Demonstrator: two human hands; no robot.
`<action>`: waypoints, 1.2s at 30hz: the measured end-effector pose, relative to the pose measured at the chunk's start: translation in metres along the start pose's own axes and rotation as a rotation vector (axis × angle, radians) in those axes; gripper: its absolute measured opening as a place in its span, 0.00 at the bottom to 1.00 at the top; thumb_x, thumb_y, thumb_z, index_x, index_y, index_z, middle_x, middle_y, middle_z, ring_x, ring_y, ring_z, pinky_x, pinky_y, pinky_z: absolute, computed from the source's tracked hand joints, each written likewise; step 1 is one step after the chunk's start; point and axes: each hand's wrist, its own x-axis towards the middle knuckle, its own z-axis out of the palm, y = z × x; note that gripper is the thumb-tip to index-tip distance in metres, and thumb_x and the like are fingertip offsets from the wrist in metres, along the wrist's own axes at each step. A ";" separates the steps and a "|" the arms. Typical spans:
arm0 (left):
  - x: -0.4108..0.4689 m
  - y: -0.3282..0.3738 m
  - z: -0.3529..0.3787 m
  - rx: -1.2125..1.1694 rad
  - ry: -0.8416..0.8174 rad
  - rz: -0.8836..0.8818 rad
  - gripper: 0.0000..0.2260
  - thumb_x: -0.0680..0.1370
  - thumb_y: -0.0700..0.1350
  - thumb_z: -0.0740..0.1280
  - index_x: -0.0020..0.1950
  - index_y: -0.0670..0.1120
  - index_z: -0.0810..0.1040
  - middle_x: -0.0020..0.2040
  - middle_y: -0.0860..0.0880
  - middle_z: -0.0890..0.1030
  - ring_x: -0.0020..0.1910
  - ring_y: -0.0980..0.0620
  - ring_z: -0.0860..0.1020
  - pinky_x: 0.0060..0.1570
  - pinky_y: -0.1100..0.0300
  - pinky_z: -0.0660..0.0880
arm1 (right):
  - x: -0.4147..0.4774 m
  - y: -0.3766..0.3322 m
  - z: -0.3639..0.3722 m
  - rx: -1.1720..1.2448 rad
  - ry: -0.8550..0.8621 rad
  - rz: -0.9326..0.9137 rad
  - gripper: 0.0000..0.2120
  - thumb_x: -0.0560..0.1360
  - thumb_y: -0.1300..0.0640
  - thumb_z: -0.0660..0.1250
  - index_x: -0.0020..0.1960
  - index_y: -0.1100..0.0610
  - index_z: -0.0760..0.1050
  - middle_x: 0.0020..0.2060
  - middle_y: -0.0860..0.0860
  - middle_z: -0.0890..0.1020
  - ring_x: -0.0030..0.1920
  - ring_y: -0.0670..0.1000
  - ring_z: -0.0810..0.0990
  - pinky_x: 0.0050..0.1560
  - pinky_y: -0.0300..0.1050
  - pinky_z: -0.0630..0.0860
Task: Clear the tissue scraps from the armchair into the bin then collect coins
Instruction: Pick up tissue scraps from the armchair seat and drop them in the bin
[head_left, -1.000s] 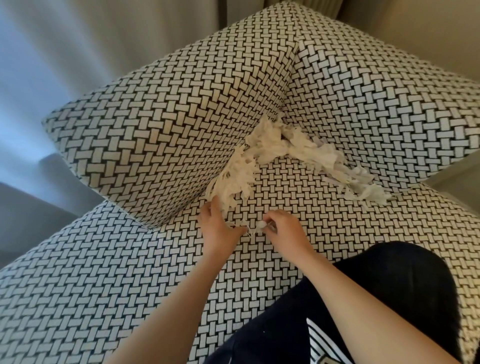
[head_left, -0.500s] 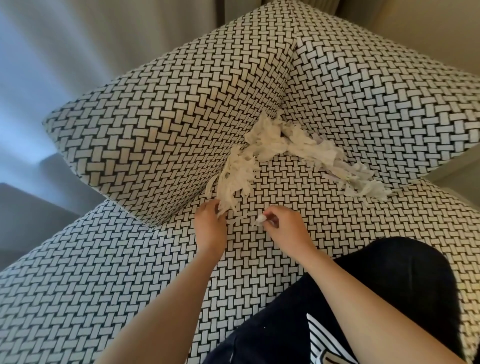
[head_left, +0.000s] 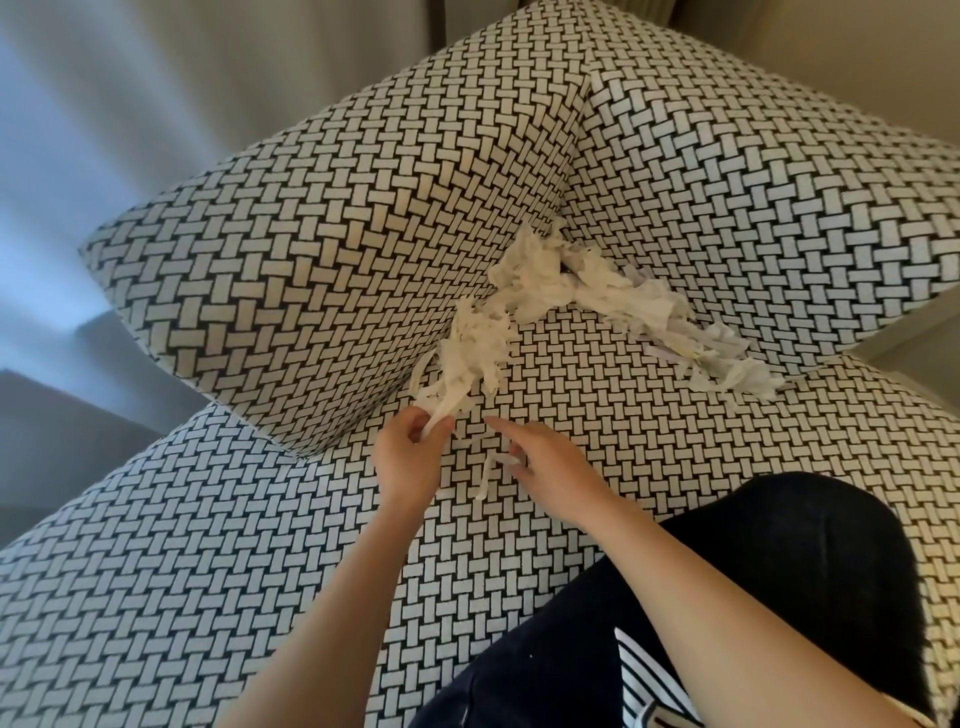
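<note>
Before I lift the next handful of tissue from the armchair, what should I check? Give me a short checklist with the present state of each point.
1. Grip of the left hand on the near end of the tissue scraps: ok, fingers curl round them.
2. Hold of the right hand on the loose strip: cannot tell.
3. All scraps gathered: not ok, many lie along the back crease of the armchair seat.
4. The bin within reach: cannot tell, not in view.
5. The coins located: cannot tell, none visible.

Tissue scraps (head_left: 561, 291) lie heaped on the woven-patterned armchair (head_left: 218, 561) seat's back corner.
</note>
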 end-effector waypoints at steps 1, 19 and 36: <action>-0.001 0.000 -0.002 0.002 -0.002 0.008 0.06 0.75 0.44 0.69 0.43 0.41 0.78 0.34 0.48 0.77 0.34 0.50 0.73 0.35 0.57 0.70 | 0.002 -0.002 0.003 -0.013 -0.010 -0.011 0.28 0.78 0.62 0.62 0.74 0.44 0.59 0.52 0.49 0.72 0.51 0.47 0.74 0.55 0.42 0.75; -0.004 0.037 0.000 0.034 -0.068 0.116 0.09 0.76 0.43 0.68 0.35 0.46 0.76 0.28 0.51 0.72 0.29 0.55 0.67 0.29 0.65 0.62 | -0.004 0.003 0.000 0.101 0.088 0.066 0.05 0.75 0.57 0.68 0.49 0.57 0.79 0.44 0.48 0.77 0.43 0.45 0.75 0.45 0.33 0.72; -0.033 0.152 0.072 0.128 -0.387 0.423 0.08 0.76 0.45 0.67 0.37 0.49 0.76 0.28 0.52 0.71 0.21 0.60 0.64 0.23 0.72 0.59 | -0.070 0.059 -0.157 0.202 0.322 0.163 0.04 0.75 0.60 0.68 0.49 0.53 0.77 0.38 0.45 0.77 0.34 0.43 0.75 0.32 0.27 0.70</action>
